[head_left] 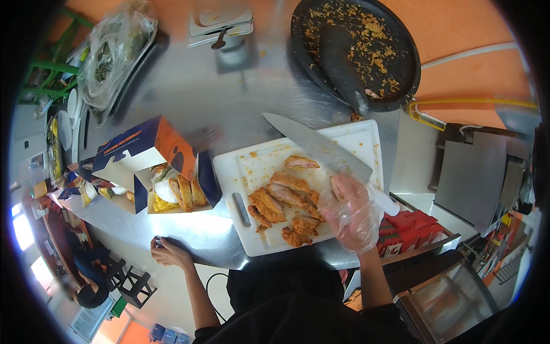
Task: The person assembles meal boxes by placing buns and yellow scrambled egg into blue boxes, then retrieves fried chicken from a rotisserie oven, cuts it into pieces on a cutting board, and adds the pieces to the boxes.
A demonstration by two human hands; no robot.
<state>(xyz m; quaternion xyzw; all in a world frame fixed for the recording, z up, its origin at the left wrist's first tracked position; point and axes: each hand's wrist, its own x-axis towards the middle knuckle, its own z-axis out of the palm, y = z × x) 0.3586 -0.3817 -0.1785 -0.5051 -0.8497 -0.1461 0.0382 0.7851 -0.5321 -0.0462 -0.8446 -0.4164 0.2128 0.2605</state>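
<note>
My right hand (350, 221), in a clear plastic glove, is over the right part of a white cutting board (229, 166), beside cut pieces of breaded fried chicken (275, 200). Motion smears its fingers, so their grip cannot be told. A large knife (321, 143) lies slanted across the board, its white handle partly behind that hand. My bare left hand (168, 253) is at the table's near edge, its fingers curled at a small dark thing (160, 238) that I cannot make out.
Open dark blue and orange food boxes (166, 143) stand left, the nearest holding rice and sliced chicken. At the back are a round black stone mortar (409, 86) with crumbs and a pestle (338, 63), stacked trays (200, 39) and a plastic bag (109, 69). Red packets (409, 226) fill a drawer right.
</note>
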